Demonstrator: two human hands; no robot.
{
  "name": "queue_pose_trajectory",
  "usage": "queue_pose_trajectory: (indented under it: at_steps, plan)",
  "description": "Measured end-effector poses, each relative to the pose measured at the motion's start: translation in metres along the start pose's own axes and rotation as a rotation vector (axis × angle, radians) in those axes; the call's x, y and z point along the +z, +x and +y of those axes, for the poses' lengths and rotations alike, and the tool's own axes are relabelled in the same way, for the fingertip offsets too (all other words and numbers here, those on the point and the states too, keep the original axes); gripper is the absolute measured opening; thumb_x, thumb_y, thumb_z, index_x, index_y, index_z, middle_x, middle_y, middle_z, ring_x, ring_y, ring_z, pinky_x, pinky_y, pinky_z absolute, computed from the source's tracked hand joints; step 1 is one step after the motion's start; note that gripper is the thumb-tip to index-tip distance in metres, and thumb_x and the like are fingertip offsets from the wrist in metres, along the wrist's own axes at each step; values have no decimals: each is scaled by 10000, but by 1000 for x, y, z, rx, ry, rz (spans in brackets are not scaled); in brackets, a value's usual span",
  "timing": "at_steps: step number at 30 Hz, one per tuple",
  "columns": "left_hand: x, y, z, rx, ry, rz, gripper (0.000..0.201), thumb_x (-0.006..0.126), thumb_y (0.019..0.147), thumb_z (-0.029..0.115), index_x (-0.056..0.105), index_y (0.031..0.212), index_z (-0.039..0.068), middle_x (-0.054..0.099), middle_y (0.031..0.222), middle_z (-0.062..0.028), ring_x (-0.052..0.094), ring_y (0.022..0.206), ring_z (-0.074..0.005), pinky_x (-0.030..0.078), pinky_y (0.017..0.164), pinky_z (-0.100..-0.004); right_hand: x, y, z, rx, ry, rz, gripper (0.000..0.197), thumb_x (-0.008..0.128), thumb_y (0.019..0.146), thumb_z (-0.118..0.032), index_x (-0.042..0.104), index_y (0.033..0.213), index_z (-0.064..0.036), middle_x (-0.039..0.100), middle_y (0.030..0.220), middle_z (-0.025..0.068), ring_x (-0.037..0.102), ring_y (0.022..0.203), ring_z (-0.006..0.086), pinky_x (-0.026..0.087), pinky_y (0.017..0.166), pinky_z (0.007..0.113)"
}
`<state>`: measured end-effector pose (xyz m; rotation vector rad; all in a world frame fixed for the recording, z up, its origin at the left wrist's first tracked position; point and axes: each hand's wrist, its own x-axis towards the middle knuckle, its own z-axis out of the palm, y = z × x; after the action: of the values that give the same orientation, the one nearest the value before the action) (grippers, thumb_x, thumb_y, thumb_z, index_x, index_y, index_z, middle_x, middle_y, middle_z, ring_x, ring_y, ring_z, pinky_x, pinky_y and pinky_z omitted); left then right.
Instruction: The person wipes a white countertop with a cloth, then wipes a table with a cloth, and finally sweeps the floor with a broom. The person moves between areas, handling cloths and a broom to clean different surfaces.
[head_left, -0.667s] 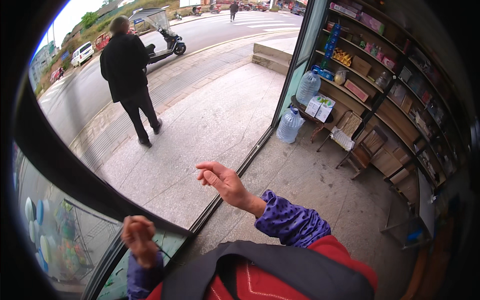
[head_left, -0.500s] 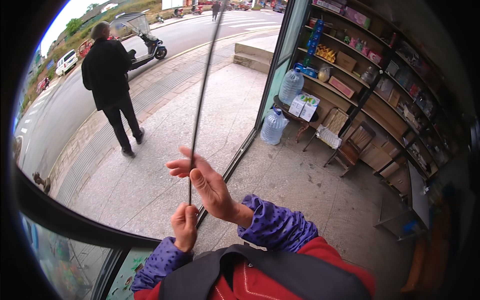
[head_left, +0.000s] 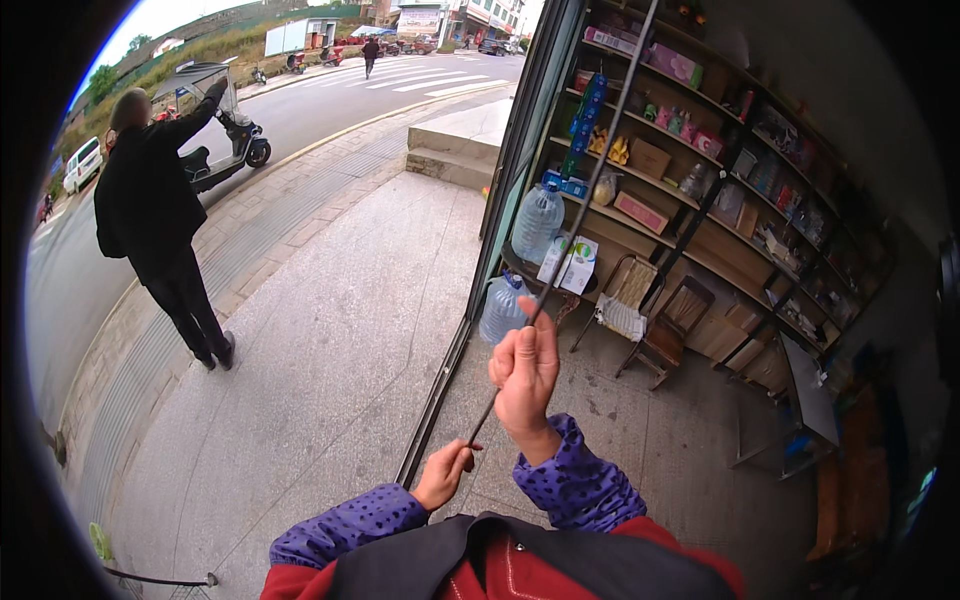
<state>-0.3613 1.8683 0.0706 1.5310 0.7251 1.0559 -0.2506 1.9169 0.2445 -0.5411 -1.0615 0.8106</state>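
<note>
A long, thin dark rod (head_left: 579, 225) slants from low in front of me up and to the right, its upper end running out of the picture. My left hand (head_left: 445, 474) is closed round its lower end. Higher up, my right hand (head_left: 527, 368) grips the same rod with its fingers curled around it. Both forearms wear purple spotted sleeves. What the rod's top end carries or touches cannot be seen.
Shelves (head_left: 690, 195) of goods line the right wall. Before them stand water jugs (head_left: 538, 222), a white box (head_left: 570, 262), wooden chairs (head_left: 680, 325) and a metal table (head_left: 808, 390). Outside on the left, a person in black (head_left: 150, 215) stands near a covered scooter (head_left: 225, 140).
The rod has swung from near upright to a rightward tilt, and both hands moved right. My right hand, open against the rod before, now grips it. The person outside has raised an arm.
</note>
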Motion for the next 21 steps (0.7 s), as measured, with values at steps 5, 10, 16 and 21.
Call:
queue_pose_trajectory:
  at_steps: [5,10,16,21]
  plan:
    - [-14,44,-55,-90,-72,-63,218,411,937,129,523,1089,19,571,747,-51,552,717,-115,451,707,-252,-15,52,31,-61,-23,84,227,392,956,-235,473,1061,-50,359,595,-50,299,477,15,238,414,179]
    - [-27,120,-103,-154,-80,-276,264,421,942,164,506,1141,12,614,894,-73,579,883,-132,444,812,-274,-39,111,85,-1,-98,139,195,406,952,-207,505,1028,-56,371,589,-51,299,472,16,235,411,187]
    - [-47,226,-121,-225,-311,-394,332,360,961,273,561,963,8,574,721,-34,535,676,-106,431,654,-246,-58,200,142,-19,-108,88,224,403,953,-214,505,1041,-35,344,556,-44,248,430,32,203,388,204]
    - [-60,290,-127,-364,-503,-347,407,349,949,383,536,931,22,535,679,-18,485,615,-88,397,571,-230,-62,270,167,40,-65,39,201,389,957,-219,496,913,-55,360,544,-36,278,438,40,237,399,206]
